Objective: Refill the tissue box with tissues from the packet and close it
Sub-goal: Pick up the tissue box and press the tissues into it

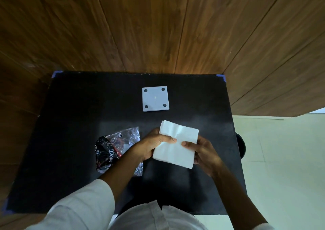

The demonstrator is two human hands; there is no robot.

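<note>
Desk (70,106) was black-topped, w/ blue tape at its far corners, set against a wood-panel wall (158,27). Nearest the desk's left edge of the items lay the plastic tissue packet (114,148), crumpled & flat, black print w/ "Dove" lettering, roughly mid-depth; the left forearm crossed over its right part. Left hand (154,146) held the stack of white tissues (175,146) at its left edge: thumb pressed on top, other fingers curled underneath, mostly hidden. Stack was lifted above the desk, around its centre, tilted w/ far end toward the wall, a slight crease across the top sheet. Beyond it, toward the desk's far edge & well apart, sat the white square tissue box (155,98), 4 dark round dots at the corners of its upward face; cannot tell if open or shut. Right hand (200,152) gripped the stack's right edge, thumb on top, fingers curled beneath. White sleeve (84,208) covered the left upper arm at the desk's near edge.
</note>
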